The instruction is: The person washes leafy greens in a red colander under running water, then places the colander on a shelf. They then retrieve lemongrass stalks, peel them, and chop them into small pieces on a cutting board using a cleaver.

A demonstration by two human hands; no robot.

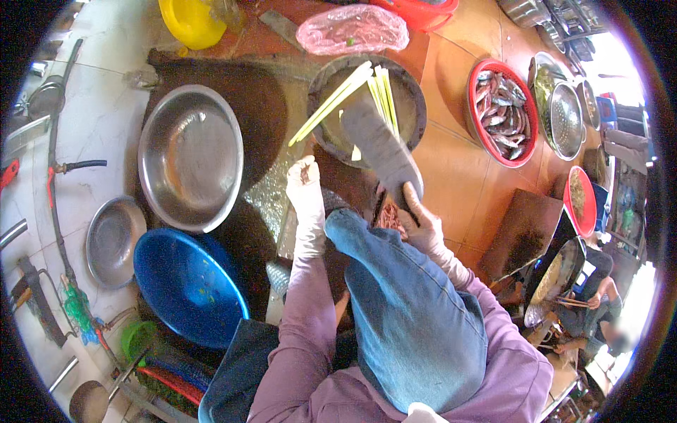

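My right hand [423,224] is closed on a wide cleaver [382,145], its blade reaching over the right part of a round chopping board [415,87]. Pale green stalks, perhaps lemongrass [334,103], lie on the board in two bundles, one slanting past its left edge, the other [384,98] partly under the blade. Small cut pieces [356,153] show near the board's front rim. My left hand [304,172] is raised in front of the board's left side with its fingers curled; whether it holds something small is unclear.
Left stand a large metal basin [190,158], a smaller one [116,242] and a blue basin [185,291]. A pink plastic bag [353,30] lies beyond the board. At right are a red basket of fish [502,113], a metal colander [566,120] and a person [595,291] holding chopsticks near a wide pan.
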